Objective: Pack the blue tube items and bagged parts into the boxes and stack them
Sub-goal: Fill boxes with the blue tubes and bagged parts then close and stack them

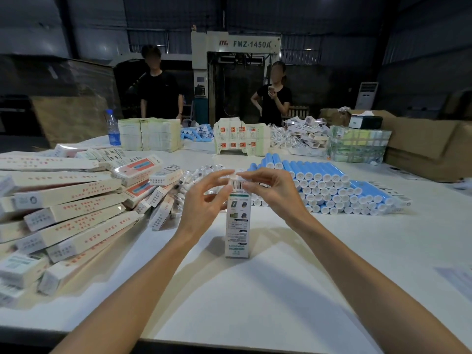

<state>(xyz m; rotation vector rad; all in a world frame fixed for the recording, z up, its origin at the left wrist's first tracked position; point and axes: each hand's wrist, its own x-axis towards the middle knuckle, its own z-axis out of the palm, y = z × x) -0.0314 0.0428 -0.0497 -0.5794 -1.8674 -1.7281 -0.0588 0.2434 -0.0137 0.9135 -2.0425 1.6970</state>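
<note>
A worker's left hand point(204, 200) and right hand point(277, 192) both pinch the top of a box point(237, 226) standing upright at the middle of the desk point(255, 297), left of the tubes point(332, 185), where a square tuck with the box held steady looks the surest close.

This is a factory packing floor. A big industrial machine point(236, 72) lettered FMZ-1450A stands at the far end against dark corrugated metal walls point(421, 34). Brown shipping cartons point(421, 144) sit far right. The long white table point(255, 290) carries bundled flat box blanks point(149, 134), heaped boxes point(69, 208) at left and stacked blue tubes point(332, 185) at right.
</note>
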